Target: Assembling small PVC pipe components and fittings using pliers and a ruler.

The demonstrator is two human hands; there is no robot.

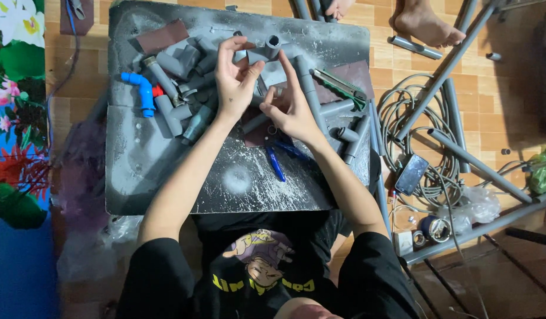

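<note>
**Hands pinching grey pipe fitting above cluttered table**

Left hand (236, 74) pinching a grey pipe fitting (266, 48) between thumb and fingertips, holding it raised above the far part of the table (161, 177), open socket facing upward. Right hand (289, 106) hovering just beside and below, index finger stretching up toward the fitting, thumb and other fingers curling loosely; hard telling whether anything small is being gripped there.

Lying beneath both hands: a heap of grey pipe pieces (184, 82), elbows and short tubes piling against each other on the dark, paint-speckled tabletop. Resting at the heap's left edge, a blue elbow fitting (142, 88) with a small red part touching it. Sitting near the table's far left corner, a brown sheet of sandpaper (162, 35). Lying right of the hands, a green-handled utility knife (339, 85) on another brown sheet. Poking out under the right wrist, blue-handled pliers (278, 160).

Spreading over the wooden floor to the right: coiled grey cable (418, 112), a phone (411, 174) lying face up, long grey pipes (456, 150) crossing each other. Showing at the top edge, another person's bare foot (425, 25).
</note>
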